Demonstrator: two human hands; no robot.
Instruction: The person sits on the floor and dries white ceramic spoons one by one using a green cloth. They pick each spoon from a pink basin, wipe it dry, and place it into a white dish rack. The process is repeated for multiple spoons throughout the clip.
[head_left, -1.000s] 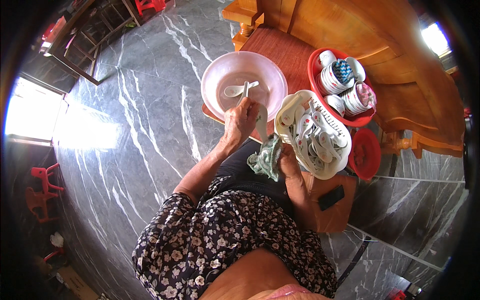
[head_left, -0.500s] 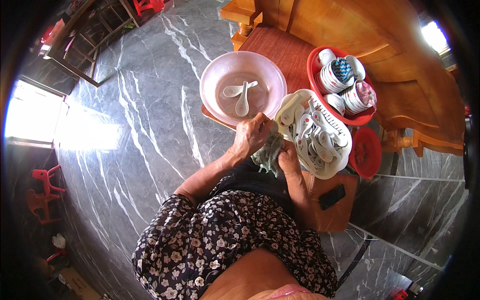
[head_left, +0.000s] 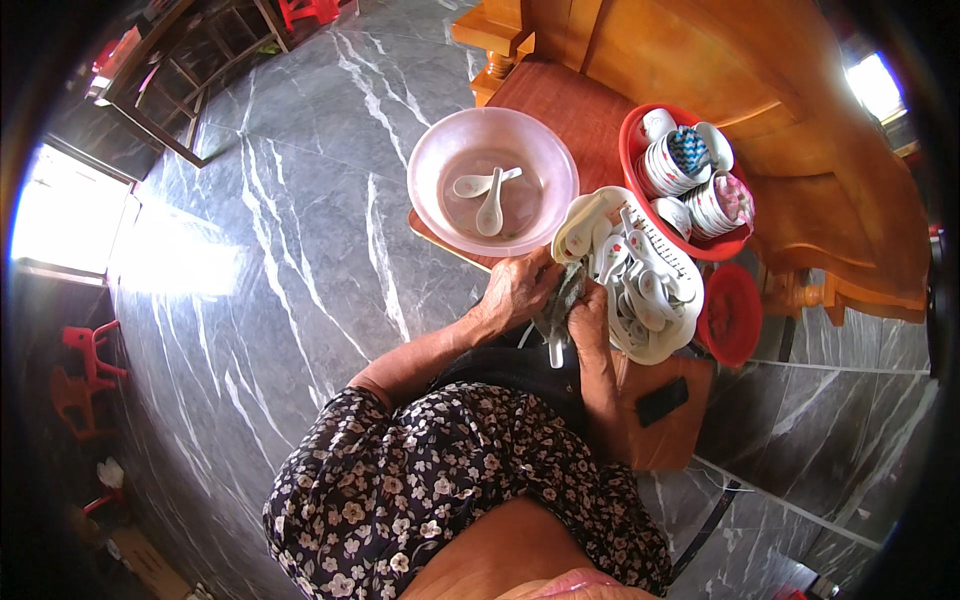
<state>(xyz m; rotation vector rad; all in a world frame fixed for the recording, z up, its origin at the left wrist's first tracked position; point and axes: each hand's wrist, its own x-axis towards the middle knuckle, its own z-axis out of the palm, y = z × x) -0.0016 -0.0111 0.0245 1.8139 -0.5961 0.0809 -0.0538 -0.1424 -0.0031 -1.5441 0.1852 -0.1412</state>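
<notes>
Grip: L hand [head_left: 517,290] & R hand [head_left: 590,316] closed on cloth [head_left: 562,303]; spoon [head_left: 556,354] btwn them, handle protruding below. Risk: slick glaze may slip if grip slackens; piled spoons [head_left: 648,290] may chip if R wrist knocks basket [head_left: 663,244].

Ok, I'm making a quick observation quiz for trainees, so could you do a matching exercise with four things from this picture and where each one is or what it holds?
Things:
1. Grey-green cloth
2. Black phone
3. Pink basin
4. White basket

Places and states:
A. Holds two crossed spoons
B. Lies on a brown surface
C. Filled with a heap of spoons
D. Between the left hand and right hand

Pairs: 1-D, 2-B, 3-A, 4-C.
</notes>
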